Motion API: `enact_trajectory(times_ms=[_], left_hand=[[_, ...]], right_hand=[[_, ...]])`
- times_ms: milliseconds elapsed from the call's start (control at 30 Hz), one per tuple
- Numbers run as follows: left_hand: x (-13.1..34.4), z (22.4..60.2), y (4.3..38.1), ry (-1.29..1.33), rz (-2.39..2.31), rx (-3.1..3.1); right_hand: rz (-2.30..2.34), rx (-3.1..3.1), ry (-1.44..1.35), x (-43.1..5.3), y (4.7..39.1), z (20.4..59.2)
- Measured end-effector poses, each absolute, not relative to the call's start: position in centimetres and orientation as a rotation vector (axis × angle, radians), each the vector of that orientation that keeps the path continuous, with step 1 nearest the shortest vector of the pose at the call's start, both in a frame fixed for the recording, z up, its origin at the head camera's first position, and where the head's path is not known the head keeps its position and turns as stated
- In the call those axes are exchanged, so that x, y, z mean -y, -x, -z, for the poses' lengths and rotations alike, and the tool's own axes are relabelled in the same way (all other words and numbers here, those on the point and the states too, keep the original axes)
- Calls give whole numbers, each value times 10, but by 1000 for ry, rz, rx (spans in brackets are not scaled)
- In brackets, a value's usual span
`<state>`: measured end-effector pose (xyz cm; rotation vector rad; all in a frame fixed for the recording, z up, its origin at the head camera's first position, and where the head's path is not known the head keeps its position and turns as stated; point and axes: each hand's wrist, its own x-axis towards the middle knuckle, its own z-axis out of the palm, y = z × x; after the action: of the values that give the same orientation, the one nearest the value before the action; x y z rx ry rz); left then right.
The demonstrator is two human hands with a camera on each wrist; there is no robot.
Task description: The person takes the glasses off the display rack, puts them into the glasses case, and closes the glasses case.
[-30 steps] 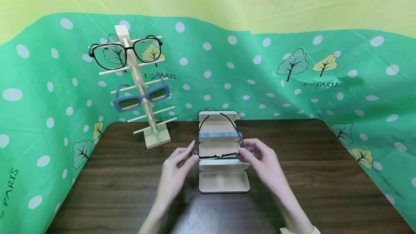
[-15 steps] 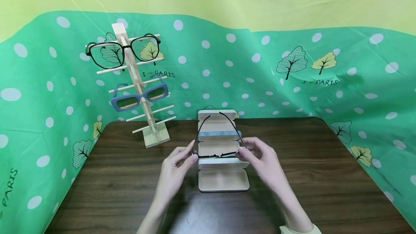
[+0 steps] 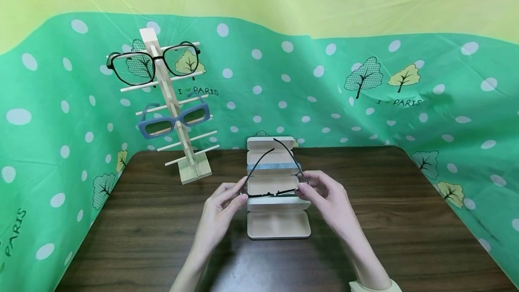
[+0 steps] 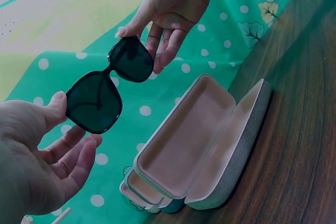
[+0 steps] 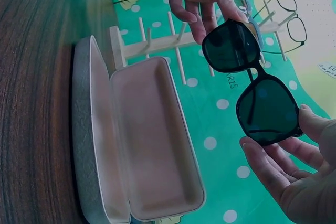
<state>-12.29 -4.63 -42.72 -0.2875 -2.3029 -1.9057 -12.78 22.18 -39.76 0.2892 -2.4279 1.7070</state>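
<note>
Both hands hold a pair of black sunglasses (image 3: pixel 269 194) above a row of open glasses cases. My left hand (image 3: pixel 220 211) pinches the left end of the frame between thumb and fingers. At the other end, my right hand (image 3: pixel 329 202) pinches the frame near its hinge. The dark lenses (image 4: pixel 94 103) show in full in the left wrist view. Both temples point away from me, the left one angled inward. Nearest me lies an open case (image 3: pixel 279 225) with a pale pinkish lining; its grey outside (image 5: pixel 84 129) shows in the right wrist view.
More open cases (image 3: pixel 271 157) stand behind the nearest one, a blue edge among them. At the back left, a wooden display stand (image 3: pixel 173 98) carries black-rimmed glasses (image 3: pixel 134 70) and blue sunglasses (image 3: pixel 160 128). A patterned green cloth (image 3: pixel 324 102) hangs behind the brown table (image 3: pixel 385 202).
The left temple of the black sunglasses has swung inward, its tip now further right. Both hands keep their hold in nearly the same place. The head view has shifted slightly.
</note>
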Motion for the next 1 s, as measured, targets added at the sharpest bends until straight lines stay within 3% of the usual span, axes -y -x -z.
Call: enact_trajectory(times_ms=[1000], left_hand=[[46, 426, 123, 239, 1813, 2349]], right_hand=[[-1590, 2492, -413, -229, 131, 399]])
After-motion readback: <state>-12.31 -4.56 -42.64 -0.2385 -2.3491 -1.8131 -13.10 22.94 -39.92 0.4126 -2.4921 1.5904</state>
